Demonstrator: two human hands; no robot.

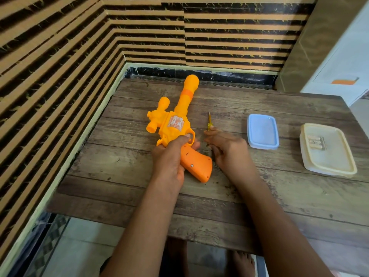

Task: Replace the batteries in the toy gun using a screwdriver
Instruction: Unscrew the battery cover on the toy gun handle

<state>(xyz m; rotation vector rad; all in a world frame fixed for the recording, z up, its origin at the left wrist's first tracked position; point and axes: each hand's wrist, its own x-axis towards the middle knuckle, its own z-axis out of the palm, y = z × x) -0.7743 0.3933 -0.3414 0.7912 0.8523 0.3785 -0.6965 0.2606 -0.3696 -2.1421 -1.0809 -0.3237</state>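
The orange toy gun (pixel 175 124) is seen left of centre on the wooden table (pixel 119 166), with its bulbous muzzle pointed away toward the striped wall (pixel 60 56) and its scope on the left side. Whether the gun is resting on the tabletop or is lifted slightly off it cannot be told. Its darker orange handle (pixel 197 164) is angled back toward the person, and a small round screw (pixel 192 165) is visible on the handle's upper face.

The gun is gripped by the left hand (pixel 169 156) where the handle meets the body; the thumb is laid by the trigger guard and the fingers are wrapped underneath. Just to the right, apart from the gun, a yellow screwdriver (pixel 209 121) is held in the curled fingers of the right hand (pixel 225 148), its end pointing away from the person.

Further right, a pale blue plastic container (pixel 262 128) is set on the table beside the right hand. Well beyond it, near the table's right edge, a cream-coloured container (pixel 329 170) is placed, and batteries (pixel 317 142) are lying inside it at its far end. Bare feet (pixel 243 262) are visible on the floor below the table's near edge.
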